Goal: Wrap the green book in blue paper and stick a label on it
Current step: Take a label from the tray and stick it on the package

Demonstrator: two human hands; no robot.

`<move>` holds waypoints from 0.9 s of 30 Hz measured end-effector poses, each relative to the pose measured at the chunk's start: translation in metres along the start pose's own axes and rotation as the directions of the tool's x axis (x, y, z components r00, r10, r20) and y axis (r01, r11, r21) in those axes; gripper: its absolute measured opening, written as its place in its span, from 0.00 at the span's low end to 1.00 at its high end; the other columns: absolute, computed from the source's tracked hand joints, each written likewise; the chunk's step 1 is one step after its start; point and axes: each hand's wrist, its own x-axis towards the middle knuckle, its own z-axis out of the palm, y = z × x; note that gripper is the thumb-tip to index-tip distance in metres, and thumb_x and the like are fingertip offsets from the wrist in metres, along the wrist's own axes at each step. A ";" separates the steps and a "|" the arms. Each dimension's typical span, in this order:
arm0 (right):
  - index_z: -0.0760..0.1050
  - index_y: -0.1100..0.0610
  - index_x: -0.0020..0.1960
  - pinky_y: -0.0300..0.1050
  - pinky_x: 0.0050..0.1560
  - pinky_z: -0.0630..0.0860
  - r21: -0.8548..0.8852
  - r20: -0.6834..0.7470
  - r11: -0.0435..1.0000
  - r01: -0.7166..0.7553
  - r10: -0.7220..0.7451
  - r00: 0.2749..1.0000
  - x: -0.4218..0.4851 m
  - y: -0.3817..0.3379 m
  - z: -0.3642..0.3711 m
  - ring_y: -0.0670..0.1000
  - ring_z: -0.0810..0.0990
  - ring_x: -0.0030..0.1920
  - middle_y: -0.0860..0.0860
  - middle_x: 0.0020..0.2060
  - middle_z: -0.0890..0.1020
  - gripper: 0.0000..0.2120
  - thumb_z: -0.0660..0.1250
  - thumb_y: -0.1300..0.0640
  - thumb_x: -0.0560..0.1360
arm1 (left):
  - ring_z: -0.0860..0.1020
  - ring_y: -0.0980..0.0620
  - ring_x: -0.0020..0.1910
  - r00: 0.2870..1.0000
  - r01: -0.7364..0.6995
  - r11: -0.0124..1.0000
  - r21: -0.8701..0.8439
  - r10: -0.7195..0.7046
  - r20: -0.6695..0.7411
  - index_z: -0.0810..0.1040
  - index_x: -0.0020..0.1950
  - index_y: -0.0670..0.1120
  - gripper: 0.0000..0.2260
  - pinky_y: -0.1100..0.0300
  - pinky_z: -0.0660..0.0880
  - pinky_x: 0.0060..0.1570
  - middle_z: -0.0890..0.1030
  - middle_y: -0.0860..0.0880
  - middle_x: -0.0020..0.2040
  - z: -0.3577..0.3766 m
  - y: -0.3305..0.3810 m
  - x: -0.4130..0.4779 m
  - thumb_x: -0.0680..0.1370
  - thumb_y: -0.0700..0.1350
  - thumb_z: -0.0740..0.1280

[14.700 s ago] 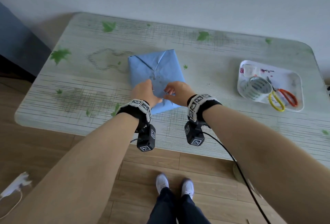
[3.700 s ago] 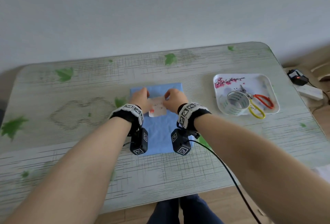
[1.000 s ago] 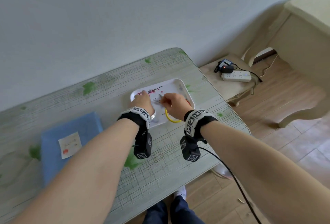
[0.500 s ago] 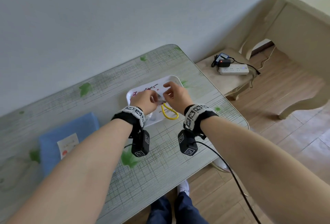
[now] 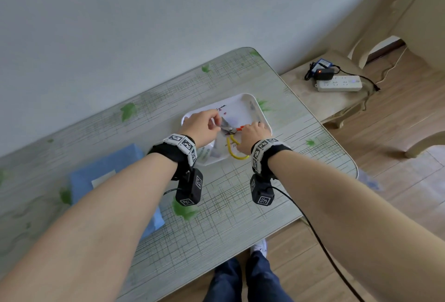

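Observation:
The book wrapped in blue paper (image 5: 108, 169) lies flat at the table's left, partly under my left forearm. A corner of its white label (image 5: 104, 178) shows beside the arm. Both hands are over the white tray (image 5: 252, 106). My right hand (image 5: 251, 136) grips the handles of the scissors (image 5: 227, 127), one orange and one yellow. The grey blades point left toward my left hand (image 5: 202, 128), whose thumb and forefinger pinch right at the blades. Whatever that pinch holds is too small to make out.
A roll of tape (image 5: 207, 153) sits in the tray, mostly hidden under my left wrist. The table edge (image 5: 313, 118) runs close to the tray's right. Beyond it a low stool carries a power strip (image 5: 339, 83) and a black adapter (image 5: 322, 74). My feet stand below the front edge.
The scissors have come up off the tray into my right hand, and my left fingers have moved to the blades. The view has swung slightly, hiding more of the label.

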 end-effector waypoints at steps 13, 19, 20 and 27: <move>0.68 0.59 0.60 0.49 0.48 0.76 0.251 0.010 0.964 0.089 -0.095 0.995 0.006 0.022 0.002 0.55 0.78 0.48 0.53 0.49 0.78 0.34 0.67 0.33 0.68 | 0.76 0.50 0.47 1.000 0.002 0.999 0.033 -0.002 0.001 0.74 0.39 0.51 0.06 0.58 0.73 0.50 0.78 0.49 0.50 -0.004 -0.022 0.001 0.75 0.43 0.67; 0.68 0.60 0.62 0.50 0.54 0.75 0.241 0.085 0.955 0.170 -0.195 0.977 0.011 0.010 0.009 0.55 0.75 0.53 0.55 0.55 0.76 0.34 0.68 0.36 0.69 | 0.76 0.49 0.44 0.998 0.053 0.993 0.102 -0.054 0.009 0.75 0.35 0.51 0.08 0.56 0.75 0.47 0.74 0.49 0.46 -0.002 -0.041 -0.006 0.73 0.45 0.69; 0.68 0.60 0.62 0.49 0.55 0.74 0.239 0.079 0.952 0.192 -0.216 0.973 0.012 0.007 0.012 0.55 0.75 0.53 0.56 0.56 0.75 0.33 0.68 0.37 0.69 | 0.76 0.48 0.44 0.998 0.061 0.991 0.117 -0.063 0.008 0.75 0.35 0.50 0.07 0.55 0.76 0.47 0.74 0.49 0.45 -0.002 -0.043 -0.007 0.73 0.44 0.69; 0.68 0.57 0.59 0.49 0.52 0.73 0.236 0.031 0.940 0.248 -0.262 0.964 0.015 0.016 0.030 0.52 0.73 0.48 0.53 0.53 0.74 0.28 0.67 0.38 0.70 | 0.79 0.49 0.43 0.996 0.089 0.989 0.121 -0.091 0.007 0.77 0.34 0.50 0.06 0.54 0.78 0.45 0.80 0.51 0.42 0.008 -0.045 -0.014 0.72 0.45 0.70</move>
